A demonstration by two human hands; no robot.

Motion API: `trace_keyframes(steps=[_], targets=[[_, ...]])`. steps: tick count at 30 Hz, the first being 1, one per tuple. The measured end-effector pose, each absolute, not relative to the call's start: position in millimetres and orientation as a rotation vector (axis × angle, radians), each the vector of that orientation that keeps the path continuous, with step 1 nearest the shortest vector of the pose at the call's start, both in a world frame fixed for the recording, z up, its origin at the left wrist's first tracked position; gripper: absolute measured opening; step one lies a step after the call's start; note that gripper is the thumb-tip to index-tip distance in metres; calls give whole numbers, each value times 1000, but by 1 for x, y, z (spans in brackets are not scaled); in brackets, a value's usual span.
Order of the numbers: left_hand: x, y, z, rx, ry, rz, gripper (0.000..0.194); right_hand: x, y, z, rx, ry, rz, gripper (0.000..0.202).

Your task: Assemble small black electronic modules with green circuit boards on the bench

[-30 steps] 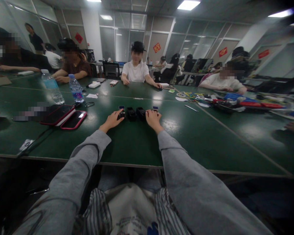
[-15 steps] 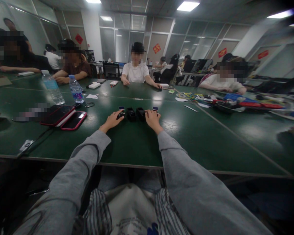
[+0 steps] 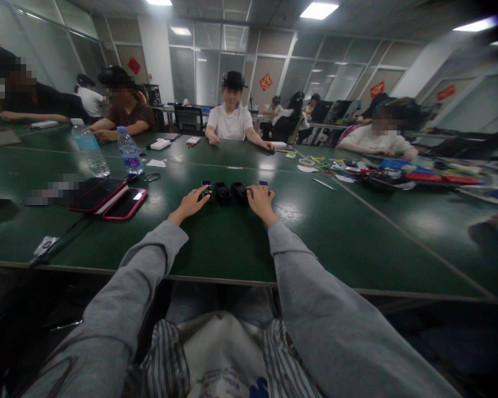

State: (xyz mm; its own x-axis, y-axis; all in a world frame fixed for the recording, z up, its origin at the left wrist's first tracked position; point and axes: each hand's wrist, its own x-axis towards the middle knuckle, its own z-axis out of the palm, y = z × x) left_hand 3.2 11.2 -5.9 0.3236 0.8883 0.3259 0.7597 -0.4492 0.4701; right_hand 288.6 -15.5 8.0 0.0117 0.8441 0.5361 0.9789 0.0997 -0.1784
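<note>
Near the middle of the green table (image 3: 228, 243), two small black open-topped boxes (image 3: 222, 193) stand side by side between my hands. My left hand (image 3: 190, 203) rests on the table left of them, its fingers closed round a small black object (image 3: 207, 193) that they partly cover. By the right-hand black box (image 3: 239, 193), my right hand (image 3: 261, 201) has its fingers bent down and its thumb close to the box's side. What lies under those fingers is hidden. A small dark-blue square piece (image 3: 206, 183) lies beyond my left fingers, and another blue square piece (image 3: 263, 183) beyond my right.
Left of my arms lie a red-edged phone case (image 3: 125, 204) and a dark tablet-like case (image 3: 96, 194). Two water bottles (image 3: 130, 152) stand behind them. Cables and tools (image 3: 415, 172) are heaped at the right. A person (image 3: 231, 122) sits opposite, with others around the table.
My right hand has shifted slightly to the right, and its fingers have moved a little. My left hand and the black boxes stay in place.
</note>
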Motion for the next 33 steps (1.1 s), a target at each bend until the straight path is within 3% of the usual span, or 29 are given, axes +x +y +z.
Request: trace_keyframes(steps=[33], targets=[[3, 15, -9, 2347, 1482, 808, 59, 302, -14, 5, -1880, -1818, -312, 29]])
